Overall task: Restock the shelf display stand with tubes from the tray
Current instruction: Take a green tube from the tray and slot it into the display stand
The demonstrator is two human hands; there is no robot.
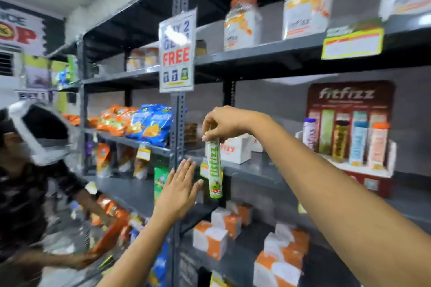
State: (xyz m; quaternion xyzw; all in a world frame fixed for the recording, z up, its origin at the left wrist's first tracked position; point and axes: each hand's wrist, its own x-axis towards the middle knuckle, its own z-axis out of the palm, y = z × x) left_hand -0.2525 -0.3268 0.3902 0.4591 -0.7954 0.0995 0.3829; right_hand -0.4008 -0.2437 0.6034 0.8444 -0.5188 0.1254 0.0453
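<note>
My right hand point(224, 123) pinches the top of a green fitfizz tube point(214, 168), which hangs upright in front of the middle shelf's edge. Just to the tube's left my left hand point(180, 190) is raised flat, fingers apart, holding nothing and not touching the tube. The red fitfizz display stand point(349, 95) sits on the middle shelf at the right, with several tubes standing in its front row. No tray is in view.
Grey metal shelving point(178, 147) fills the view. White jars with orange lids stand on the upper shelf, orange-and-white boxes on the lower one, snack bags to the left. A white fitfizz box point(235, 149) sits behind the tube. Another person point(30, 170) works at the far left.
</note>
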